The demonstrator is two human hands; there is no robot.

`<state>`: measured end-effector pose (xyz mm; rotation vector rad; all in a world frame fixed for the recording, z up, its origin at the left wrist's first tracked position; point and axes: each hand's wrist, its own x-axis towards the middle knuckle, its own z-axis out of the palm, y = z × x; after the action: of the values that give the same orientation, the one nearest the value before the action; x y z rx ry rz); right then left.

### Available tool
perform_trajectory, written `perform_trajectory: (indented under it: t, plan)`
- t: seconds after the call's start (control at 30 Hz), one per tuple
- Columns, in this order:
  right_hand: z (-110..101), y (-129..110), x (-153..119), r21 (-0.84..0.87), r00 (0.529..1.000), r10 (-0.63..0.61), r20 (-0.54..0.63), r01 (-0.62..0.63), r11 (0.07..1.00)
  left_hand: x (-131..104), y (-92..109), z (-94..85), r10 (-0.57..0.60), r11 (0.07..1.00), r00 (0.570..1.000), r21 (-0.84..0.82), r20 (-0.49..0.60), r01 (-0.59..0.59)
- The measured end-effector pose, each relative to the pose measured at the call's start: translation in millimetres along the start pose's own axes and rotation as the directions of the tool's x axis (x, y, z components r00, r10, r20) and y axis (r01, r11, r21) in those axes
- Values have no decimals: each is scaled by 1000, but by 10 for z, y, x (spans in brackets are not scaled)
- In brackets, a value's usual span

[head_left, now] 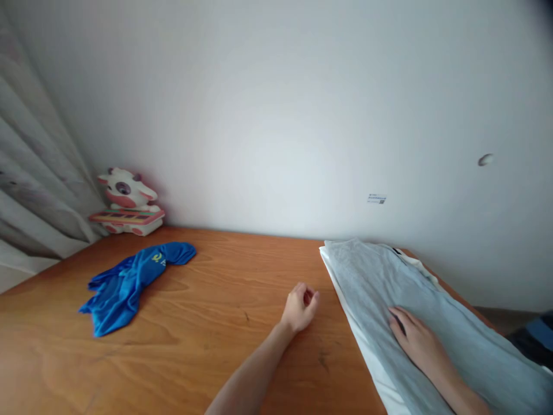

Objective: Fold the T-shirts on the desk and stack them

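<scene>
My left hand [299, 309] is over the wooden table, left of the clothes, with its fingers curled in loosely and nothing seen in them. On the grey garment [367, 276] lies my right hand [417, 340], palm down, fingers stretched out and touching the cloth. The garment is spread flat and long at the table's right side. White cloth [367, 351] shows beneath it along its left edge. A crumpled blue garment [129, 282] with a small yellow print lies apart on the left.
A cow-shaped toy keyboard [129, 204] stands at the back left corner, beside a pale curtain [38, 150]. The wooden table [233, 276] meets a white wall [268, 115] at the back. Dark and blue cloth [533, 340] shows past the table's right edge.
</scene>
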<state>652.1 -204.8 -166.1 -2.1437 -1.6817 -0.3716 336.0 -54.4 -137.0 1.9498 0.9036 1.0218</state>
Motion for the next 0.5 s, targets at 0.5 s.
perform_trajectory:
  t: [0.5]
  plan:
    - [-180, -1722, 58, 359, 996, 84, -18, -72, 930, -925, -529, -2251, 259, 749, 936, 562, 240, -351]
